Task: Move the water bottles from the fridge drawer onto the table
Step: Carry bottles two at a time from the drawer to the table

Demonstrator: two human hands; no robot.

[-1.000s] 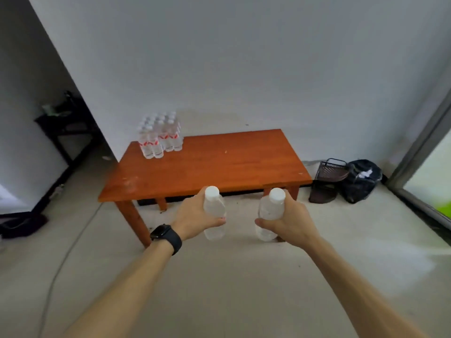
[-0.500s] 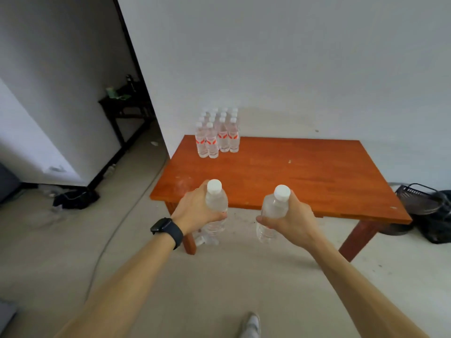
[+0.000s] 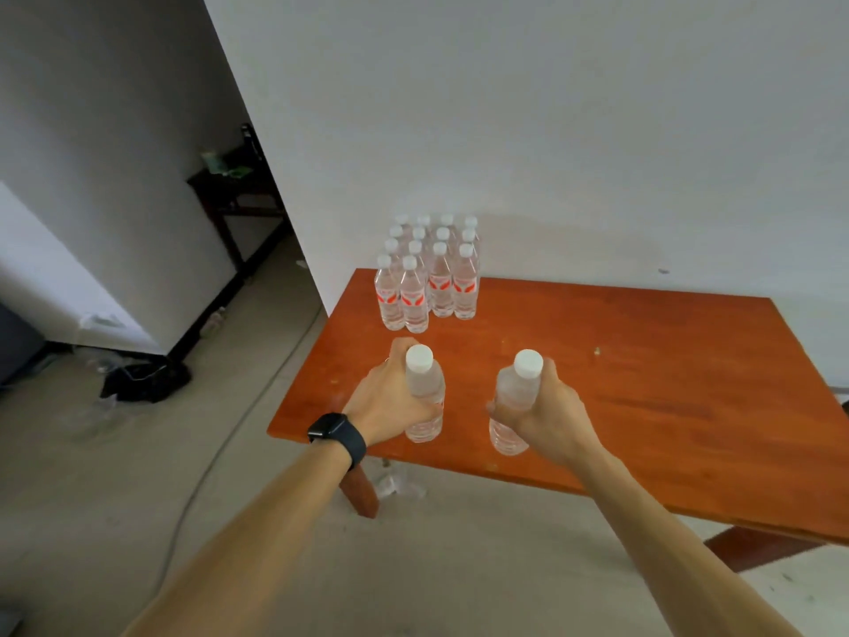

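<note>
My left hand (image 3: 390,400) grips a clear water bottle with a white cap (image 3: 423,393), upright above the near left part of the orange wooden table (image 3: 643,383). A second clear bottle (image 3: 517,397) is held upright in my right hand (image 3: 546,413), a little to the right. Several bottles with red labels (image 3: 429,275) stand in tight rows at the table's far left corner by the wall. The fridge drawer is out of view.
A white wall runs behind the table. A dark side table (image 3: 239,190) stands in the passage at the left. A black bag (image 3: 147,379) and a cable (image 3: 220,443) lie on the floor left of the table. A black watch (image 3: 337,432) is on my left wrist.
I have come closer to the table. Both hands with their bottles now hover over its near left part instead of in front of its edge.
</note>
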